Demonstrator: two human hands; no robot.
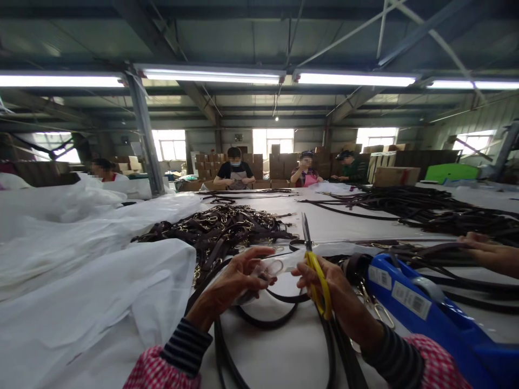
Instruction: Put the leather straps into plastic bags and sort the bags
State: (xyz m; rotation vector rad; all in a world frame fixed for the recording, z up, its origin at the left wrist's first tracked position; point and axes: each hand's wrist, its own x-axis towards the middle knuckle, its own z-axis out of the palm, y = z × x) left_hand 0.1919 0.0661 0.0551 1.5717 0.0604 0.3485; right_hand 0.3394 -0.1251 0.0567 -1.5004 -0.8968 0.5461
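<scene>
My left hand point(239, 281) is closed on a small clear plastic piece point(270, 268) low in the middle of the view, fingers curled round it. My right hand point(320, 283) grips yellow-handled scissors point(318, 278) whose blades point up and away, and its fingertips touch the same clear piece. Dark leather straps point(279, 319) loop on the white table point(284, 356) under both hands. Both sleeves are striped dark cuffs under red check.
A heap of dark straps with metal buckles point(219, 229) lies beyond my left hand. White plastic sheeting point(81, 281) covers the left. A blue device point(430, 313) sits at right, with another person's hand point(486, 251) beyond it. Several workers point(235, 170) sit at the far end.
</scene>
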